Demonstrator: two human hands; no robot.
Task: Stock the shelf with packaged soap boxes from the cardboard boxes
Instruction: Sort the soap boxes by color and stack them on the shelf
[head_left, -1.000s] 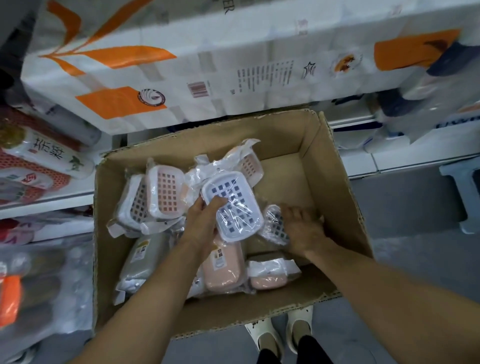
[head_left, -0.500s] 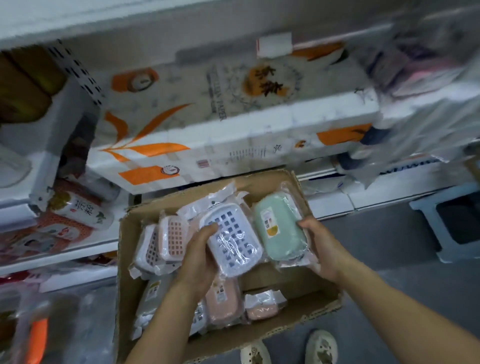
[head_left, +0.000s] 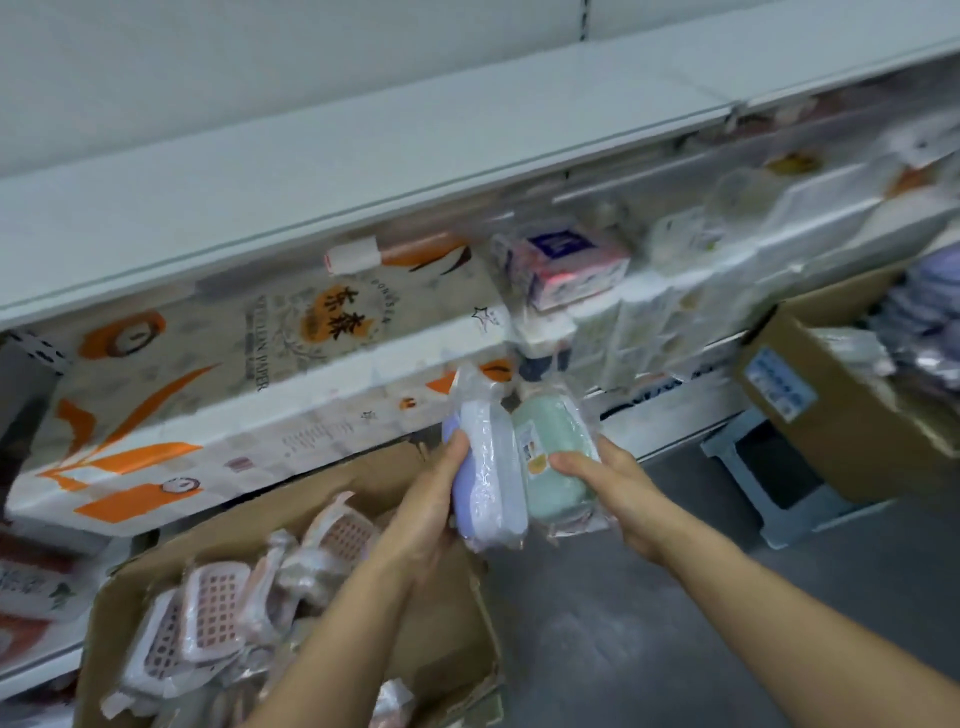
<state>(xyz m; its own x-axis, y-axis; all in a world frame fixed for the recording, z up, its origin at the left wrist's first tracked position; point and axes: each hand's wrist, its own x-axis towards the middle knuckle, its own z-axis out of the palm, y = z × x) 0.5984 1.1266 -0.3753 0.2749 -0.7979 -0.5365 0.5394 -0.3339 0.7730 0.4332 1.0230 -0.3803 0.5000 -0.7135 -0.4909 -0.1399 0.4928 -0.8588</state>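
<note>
My left hand (head_left: 423, 512) grips a lavender soap box in clear wrap (head_left: 488, 480), held on edge. My right hand (head_left: 605, 480) grips a mint-green wrapped soap box (head_left: 556, 457) right beside it, the two packs touching. Both are raised above the right corner of the open cardboard box (head_left: 457, 618), which holds several pink and white wrapped soap boxes (head_left: 208, 618). A bare white shelf board (head_left: 363, 156) runs across the view above my hands.
Large paper-roll packs with orange print (head_left: 234, 395) fill the lower shelf behind the box. Small tissue packs (head_left: 566, 265) sit further right. A second cardboard box (head_left: 831, 410) stands at right, with a pale step stool (head_left: 769, 467) on the grey floor beside it.
Both hands have lifted the two soap boxes out of the cardboard box and up to the right. The lavender one has turned on edge. The view has tilted up toward the shelf.
</note>
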